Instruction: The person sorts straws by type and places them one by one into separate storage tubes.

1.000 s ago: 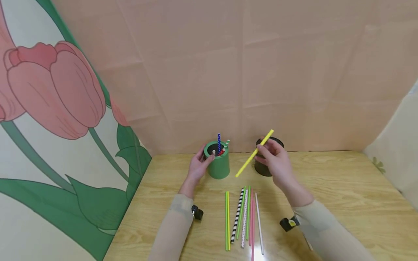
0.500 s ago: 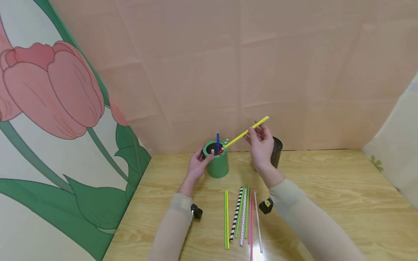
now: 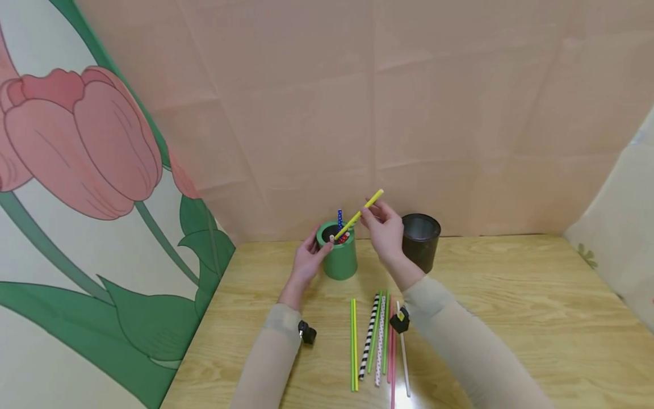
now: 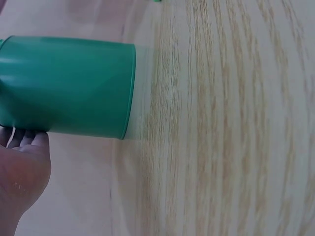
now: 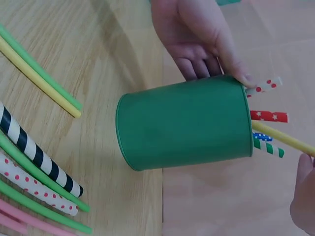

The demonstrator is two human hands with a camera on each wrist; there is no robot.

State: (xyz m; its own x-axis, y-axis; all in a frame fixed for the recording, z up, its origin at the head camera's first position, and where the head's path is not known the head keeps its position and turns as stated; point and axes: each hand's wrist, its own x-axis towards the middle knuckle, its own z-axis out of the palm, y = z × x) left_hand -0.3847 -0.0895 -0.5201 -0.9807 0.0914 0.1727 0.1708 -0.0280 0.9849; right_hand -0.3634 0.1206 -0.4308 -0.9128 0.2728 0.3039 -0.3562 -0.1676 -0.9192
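My left hand point(image 3: 306, 262) holds the green can point(image 3: 341, 262) at its upper left side, with the thumb near the rim. In the right wrist view that thumb lies along the can's mouth. Between the fingertips of my right hand point(image 3: 386, 234) is a yellow straw point(image 3: 359, 215), slanting down to the left. Its lower end is inside the can's mouth. Other straws stick out there: a blue one with white dots point(image 3: 340, 216), a red one with stars point(image 5: 271, 116), a white one with red dots point(image 5: 267, 86) and a green-and-white striped one point(image 5: 269, 149).
A black can point(image 3: 422, 244) stands right of the green one, behind my right hand. In front lie several straws, among them a black-and-white striped straw point(image 3: 369, 341), a yellow straw point(image 3: 355, 352) and a white straw point(image 3: 404, 363). A pink backdrop point(image 3: 306, 113) rises behind the table.
My right hand has moved left from in front of the black can, bringing the yellow straw's lower end into the green can. My left hand has stayed on the green can.
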